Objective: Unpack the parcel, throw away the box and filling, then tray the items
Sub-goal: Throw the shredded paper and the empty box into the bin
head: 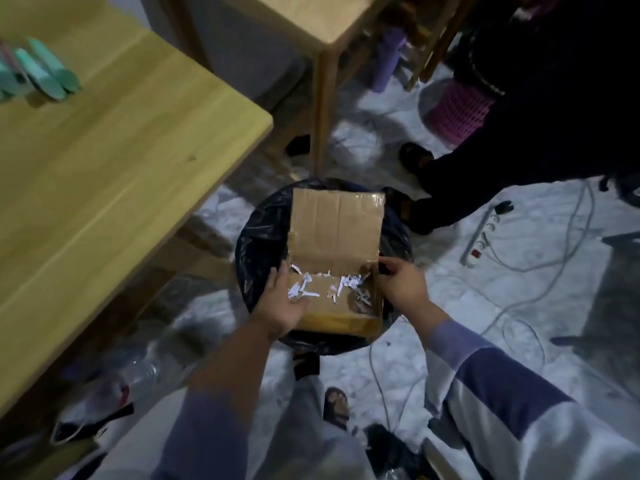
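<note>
Holding the open brown cardboard box [334,258] over the round bin lined with a black plastic bag [256,244], the person is at the discard step: box and filling are on their way into the rubbish. In the single head view, the box sits at the centre of the frame, resting on or just above the bin's mouth, its flap standing open toward the top of the picture. White shredded paper filling [304,289] lies scattered inside along the box's near half.

The left hand [285,303] lies against the box's left side, palm up, its fingers [278,277] straight and loosely spread, with a few shreds resting on the palm. The right hand [403,287] grips the box's right wall, fingers curled over the edge.

Pale green oblong items [48,69] lie on the light wooden bench [121,168] in the upper left of the frame, well apart from the bin; these are probably the unpacked contents. No tray shows.

My judgement: the next move calls for both hands to let go so the box drops into the bag, with the stray shreds shaken off the left palm. The box looks nearly as wide as the bin's mouth, so it may need tilting or pressing down. Traying the items is still left.
</note>
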### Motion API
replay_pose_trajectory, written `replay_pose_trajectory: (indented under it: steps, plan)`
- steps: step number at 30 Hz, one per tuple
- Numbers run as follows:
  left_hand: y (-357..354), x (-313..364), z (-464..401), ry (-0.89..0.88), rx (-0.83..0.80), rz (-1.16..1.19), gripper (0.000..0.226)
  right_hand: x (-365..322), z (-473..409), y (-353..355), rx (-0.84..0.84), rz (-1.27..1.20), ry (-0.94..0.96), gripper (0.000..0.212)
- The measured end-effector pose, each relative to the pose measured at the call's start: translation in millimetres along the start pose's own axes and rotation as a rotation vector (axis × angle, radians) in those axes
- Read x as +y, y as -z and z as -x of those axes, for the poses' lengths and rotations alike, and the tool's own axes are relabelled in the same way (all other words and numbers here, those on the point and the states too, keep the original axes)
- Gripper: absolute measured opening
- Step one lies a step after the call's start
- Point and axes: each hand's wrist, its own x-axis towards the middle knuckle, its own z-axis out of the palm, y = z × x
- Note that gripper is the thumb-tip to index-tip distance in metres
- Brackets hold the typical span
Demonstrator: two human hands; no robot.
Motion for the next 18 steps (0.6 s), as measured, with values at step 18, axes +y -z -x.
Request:
replay_pose_trajectory:
  steps: [18]
  plan:
    - [61,55,60,-0.075,0.094,-0.017,0.035,-70,53,39,-0.123,0.062,0.133,0.033]
